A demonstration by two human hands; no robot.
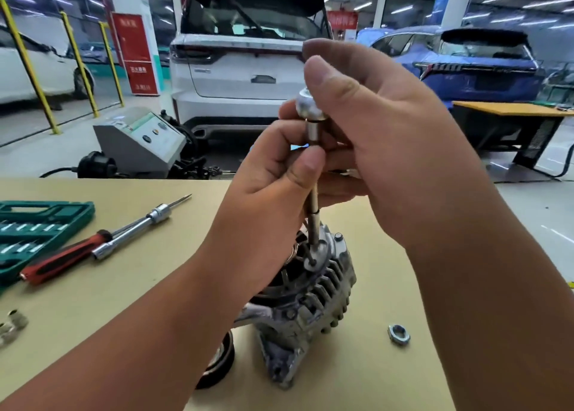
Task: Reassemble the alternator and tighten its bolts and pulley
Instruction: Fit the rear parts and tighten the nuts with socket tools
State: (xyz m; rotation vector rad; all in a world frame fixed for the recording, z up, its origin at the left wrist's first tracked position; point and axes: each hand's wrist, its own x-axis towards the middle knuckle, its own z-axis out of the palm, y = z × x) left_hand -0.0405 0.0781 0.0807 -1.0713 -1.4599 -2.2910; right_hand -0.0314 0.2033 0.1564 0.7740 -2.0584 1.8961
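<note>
Left hand [273,174] pinches and right hand [388,149] grips the socket driver [314,131] standing on the probably heavy, rigid alternator [316,305], best steadied by its housing.

Left hand [273,177] and right hand [388,149] grip an upright socket driver [313,131], tip on the alternator [310,305]; a nut [398,335] lies nearby.

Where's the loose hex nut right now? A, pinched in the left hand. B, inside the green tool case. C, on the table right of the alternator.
C: the nut lies on the table right of the alternator, while the left hand and right hand hold the socket driver.
</note>
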